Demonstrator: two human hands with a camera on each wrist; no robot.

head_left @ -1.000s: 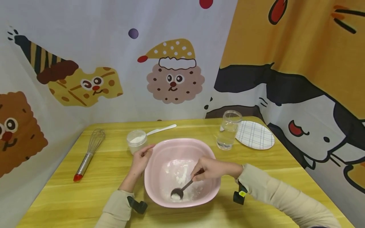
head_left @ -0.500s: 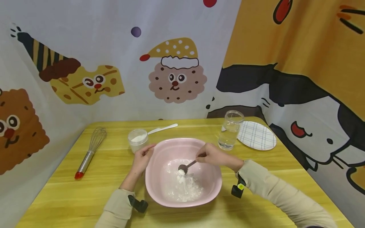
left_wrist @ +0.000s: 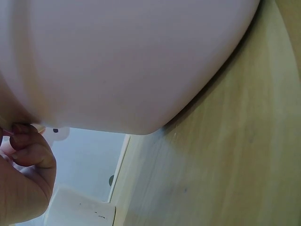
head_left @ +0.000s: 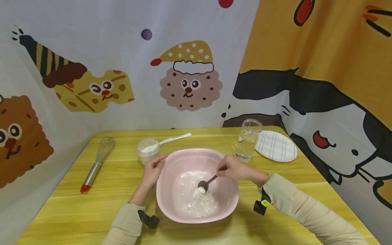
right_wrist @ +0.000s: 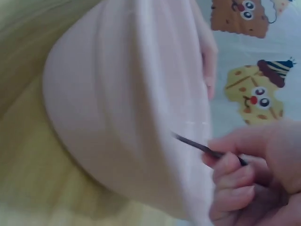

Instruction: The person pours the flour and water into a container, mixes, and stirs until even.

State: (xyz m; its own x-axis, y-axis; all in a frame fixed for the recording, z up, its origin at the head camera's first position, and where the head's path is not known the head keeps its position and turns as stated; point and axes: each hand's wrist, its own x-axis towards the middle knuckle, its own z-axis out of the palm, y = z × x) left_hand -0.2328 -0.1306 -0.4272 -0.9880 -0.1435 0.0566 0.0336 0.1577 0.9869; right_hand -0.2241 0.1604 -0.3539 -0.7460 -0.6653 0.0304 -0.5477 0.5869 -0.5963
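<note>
A pink plastic basin point(head_left: 196, 152) with white powder point(head_left: 197, 206) and some liquid at its bottom stands on the table. My left hand point(head_left: 152, 172) pinches its left rim; in the left wrist view the fingers point(left_wrist: 33, 146) curl at the rim. My right hand point(head_left: 234, 167) is over the right side of the basin and holds a dark brown measuring spoon point(head_left: 203, 185) by its handle. The spoon's round bowl tilts down inside the basin with white powder in it. From the right wrist, the handle point(right_wrist: 193, 143) shows between thumb and fingers, while the basin wall hides the spoon's bowl.
Left of the basin lies a whisk point(head_left: 97, 165) with a red handle end. Behind the left hand stands a clear jar point(head_left: 148, 153) of white powder, beside a white plastic knife point(head_left: 175, 139). A glass of water point(head_left: 247, 141) and a checked plate point(head_left: 276, 146) are at the back right.
My right hand has lifted the spoon from the basin's near part towards its middle, then shifted slightly right and nearer. Powder lies differently in the basin. The left hand stays at the rim.
</note>
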